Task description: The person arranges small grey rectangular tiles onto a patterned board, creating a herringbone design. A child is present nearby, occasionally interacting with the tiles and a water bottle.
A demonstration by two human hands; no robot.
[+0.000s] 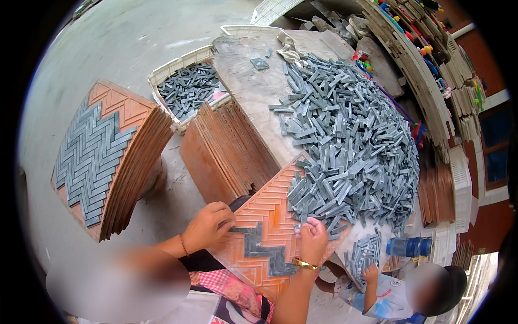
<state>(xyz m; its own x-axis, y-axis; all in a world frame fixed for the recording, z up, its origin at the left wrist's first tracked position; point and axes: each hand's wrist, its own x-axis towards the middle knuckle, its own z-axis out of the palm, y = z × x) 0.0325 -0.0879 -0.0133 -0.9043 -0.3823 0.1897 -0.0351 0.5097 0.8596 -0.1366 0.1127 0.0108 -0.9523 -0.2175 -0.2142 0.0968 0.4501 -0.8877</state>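
Note:
An orange herringbone tile mould (280,202) lies slanted before me, its raised ribs forming zigzag slots. Dark grey stone strips (256,245) fill a zigzag band across its middle. At the mould's left edge is my left hand (213,220), its fingers curled together; what they hold, if anything, is hidden. Over the mould's right part, my right hand (312,236) pinches a small grey stone strip (304,213) between thumb and fingers. Just beyond it spreads a big heap of loose grey strips (350,146) on the table.
Left stands a stack of moulds (121,178), the top one partly filled. Another mould stack (232,151) stands beside the table (243,70), near a white crate (156,78) of strips. At right, another person's hand (370,274) is over a small strip pile, near a blue bottle (408,247).

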